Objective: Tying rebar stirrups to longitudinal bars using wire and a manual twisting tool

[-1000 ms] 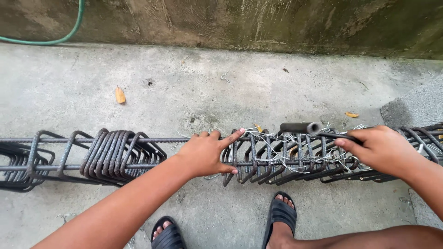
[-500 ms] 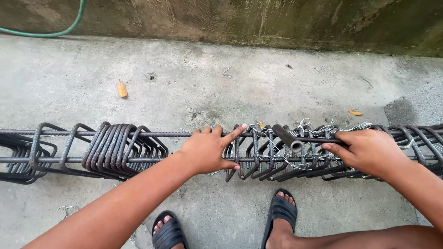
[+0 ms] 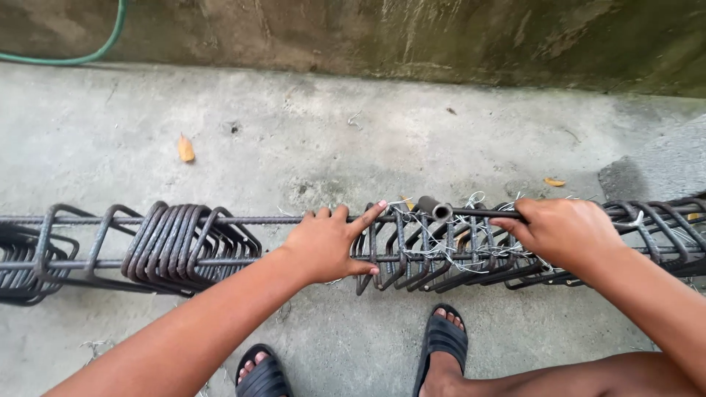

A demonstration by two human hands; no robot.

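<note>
The left hand [image 3: 327, 246] grips the rebar cage [image 3: 412, 246] lying on the floor at 12 o'clock of the feet, steadying it, while the right hand [image 3: 566, 231] clenches a pipe-handled tool [image 3: 441, 211] over the wire ties [image 3: 441, 246].

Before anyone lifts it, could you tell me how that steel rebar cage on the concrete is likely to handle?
The rebar cage would probably feel heavy and stiff: long steel bars run through many closely packed stirrups. Being square in section, it seems unlikely to roll. The untied stirrups bunched beyond the left hand may slide along the bars if tilted; those by the right hand look wire-tied.
</note>
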